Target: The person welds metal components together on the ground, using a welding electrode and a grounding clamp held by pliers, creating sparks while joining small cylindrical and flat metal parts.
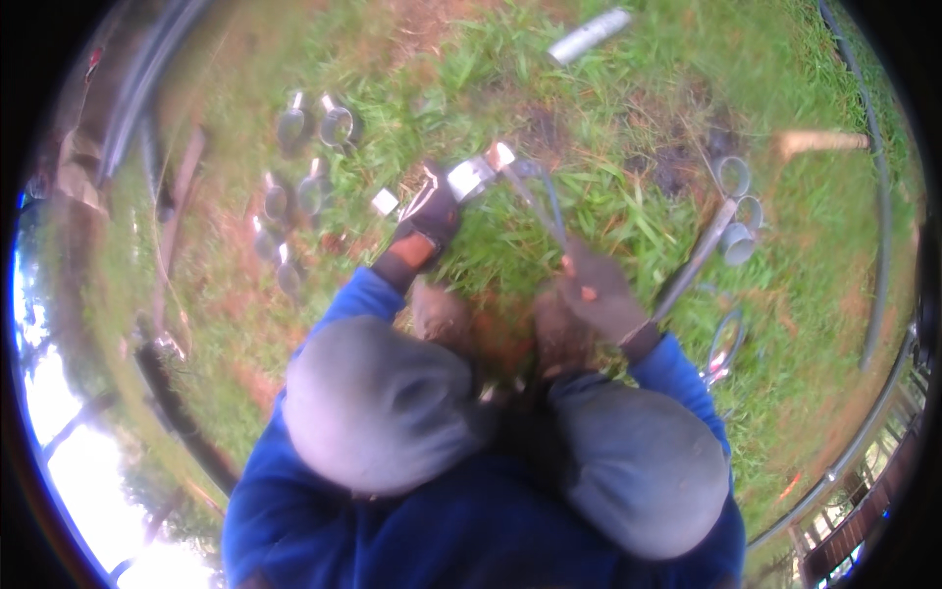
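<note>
My left hand [432,208], in a dark glove, is closed around a short, shiny metal tube [471,180] held above the grass. My right hand [601,296], gloved too, is closed on a long, thin tool [531,201] whose kind is blurred. Two narrow arms of it run up and left from my fist, one greyish and one bluish. The far end of the tool meets the right end of the tube, where a bright white patch shows. A small white square piece [385,202] lies in the grass beside my left hand.
Several short metal pipe pieces [338,128] stand in the grass at left, more pipe rings [738,242] at right. A silver tube [589,36] lies at the far side. A dark bar [695,257], a wooden stick [824,142] and a dark hose [880,196] are at right.
</note>
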Demonstrator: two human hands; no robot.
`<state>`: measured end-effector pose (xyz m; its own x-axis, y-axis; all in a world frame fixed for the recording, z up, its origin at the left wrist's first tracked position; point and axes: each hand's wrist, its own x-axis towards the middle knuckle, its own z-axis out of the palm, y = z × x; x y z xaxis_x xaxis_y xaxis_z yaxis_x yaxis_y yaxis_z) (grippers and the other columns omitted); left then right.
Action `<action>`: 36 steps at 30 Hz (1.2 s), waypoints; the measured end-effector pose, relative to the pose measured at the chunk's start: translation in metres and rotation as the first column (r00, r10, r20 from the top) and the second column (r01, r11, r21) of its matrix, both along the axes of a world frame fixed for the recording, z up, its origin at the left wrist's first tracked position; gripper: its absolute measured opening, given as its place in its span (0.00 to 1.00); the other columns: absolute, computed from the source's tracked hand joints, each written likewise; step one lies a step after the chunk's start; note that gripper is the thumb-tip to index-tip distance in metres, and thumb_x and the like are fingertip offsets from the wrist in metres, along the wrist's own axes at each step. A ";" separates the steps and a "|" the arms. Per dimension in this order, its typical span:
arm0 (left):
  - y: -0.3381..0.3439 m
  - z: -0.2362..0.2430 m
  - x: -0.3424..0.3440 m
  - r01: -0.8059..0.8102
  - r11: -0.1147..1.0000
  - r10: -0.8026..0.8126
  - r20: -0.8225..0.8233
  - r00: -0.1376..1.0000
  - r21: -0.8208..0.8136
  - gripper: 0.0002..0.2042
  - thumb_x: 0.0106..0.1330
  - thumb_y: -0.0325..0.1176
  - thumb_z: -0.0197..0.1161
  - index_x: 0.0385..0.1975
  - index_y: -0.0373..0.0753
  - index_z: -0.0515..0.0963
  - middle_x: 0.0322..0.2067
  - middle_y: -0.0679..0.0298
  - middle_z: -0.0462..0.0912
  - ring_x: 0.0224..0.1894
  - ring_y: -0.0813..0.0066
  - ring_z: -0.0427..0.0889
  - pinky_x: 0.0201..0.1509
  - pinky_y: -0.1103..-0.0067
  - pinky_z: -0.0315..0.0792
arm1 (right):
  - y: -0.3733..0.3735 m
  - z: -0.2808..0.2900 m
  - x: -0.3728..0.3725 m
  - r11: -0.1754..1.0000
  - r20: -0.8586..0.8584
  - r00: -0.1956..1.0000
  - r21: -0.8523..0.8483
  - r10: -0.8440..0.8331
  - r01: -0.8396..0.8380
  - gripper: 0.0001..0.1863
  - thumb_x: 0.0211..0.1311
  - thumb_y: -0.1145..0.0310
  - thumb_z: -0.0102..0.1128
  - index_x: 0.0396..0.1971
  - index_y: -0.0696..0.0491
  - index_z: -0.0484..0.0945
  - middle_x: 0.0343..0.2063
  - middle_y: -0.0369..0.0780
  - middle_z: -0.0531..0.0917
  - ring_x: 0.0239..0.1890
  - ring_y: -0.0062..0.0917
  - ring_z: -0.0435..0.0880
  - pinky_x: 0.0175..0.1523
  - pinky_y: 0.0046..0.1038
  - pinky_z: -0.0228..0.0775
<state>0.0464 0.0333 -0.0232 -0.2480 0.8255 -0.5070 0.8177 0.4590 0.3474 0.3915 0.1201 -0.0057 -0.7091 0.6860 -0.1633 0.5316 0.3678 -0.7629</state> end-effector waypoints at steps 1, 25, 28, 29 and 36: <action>-0.001 0.001 0.000 0.006 1.000 -0.006 -0.003 1.000 -0.001 0.34 0.96 0.42 0.54 0.91 0.27 0.59 0.61 0.43 0.94 0.56 0.50 0.97 0.64 0.58 0.90 | -0.003 0.002 0.000 1.000 -0.007 1.000 -0.007 -0.017 0.017 0.27 0.80 0.55 0.78 0.69 0.50 0.78 0.36 0.49 0.91 0.39 0.56 0.95 0.46 0.55 0.88; 0.002 0.004 0.001 0.015 1.000 -0.015 -0.003 1.000 0.013 0.33 0.95 0.40 0.55 0.90 0.28 0.61 0.61 0.43 0.94 0.56 0.49 0.97 0.63 0.58 0.90 | -0.003 0.002 -0.006 0.999 -0.008 0.999 0.003 -0.053 0.053 0.24 0.79 0.58 0.80 0.62 0.50 0.78 0.35 0.48 0.90 0.38 0.56 0.94 0.44 0.52 0.87; 0.006 0.003 0.002 0.011 1.000 -0.011 -0.003 1.000 -0.005 0.33 0.95 0.40 0.56 0.90 0.28 0.61 0.61 0.43 0.94 0.56 0.49 0.97 0.63 0.58 0.90 | -0.006 0.000 -0.005 0.991 0.054 0.991 -0.044 -0.126 0.128 0.25 0.78 0.57 0.81 0.63 0.50 0.78 0.35 0.49 0.90 0.38 0.57 0.94 0.43 0.52 0.87; 0.002 0.004 0.003 0.008 1.000 -0.008 0.001 1.000 0.009 0.33 0.95 0.40 0.56 0.90 0.28 0.61 0.61 0.43 0.94 0.56 0.48 0.97 0.63 0.58 0.90 | -0.008 0.000 -0.005 0.994 0.039 0.993 -0.027 -0.109 0.110 0.26 0.78 0.56 0.81 0.63 0.50 0.78 0.35 0.50 0.90 0.38 0.57 0.94 0.43 0.52 0.87; 0.006 0.004 0.004 0.017 1.000 -0.017 -0.002 1.000 -0.003 0.33 0.95 0.40 0.56 0.90 0.28 0.61 0.60 0.42 0.94 0.56 0.48 0.97 0.63 0.58 0.90 | -0.011 0.006 0.001 0.973 -0.031 0.977 -0.102 -0.210 0.206 0.24 0.78 0.59 0.80 0.65 0.50 0.79 0.33 0.51 0.89 0.37 0.58 0.93 0.42 0.54 0.86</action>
<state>0.0503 0.0394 -0.0194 -0.2349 0.8281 -0.5090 0.8261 0.4460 0.3444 0.3921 0.1090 0.0000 -0.5600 0.8012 -0.2108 0.5559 0.1748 -0.8126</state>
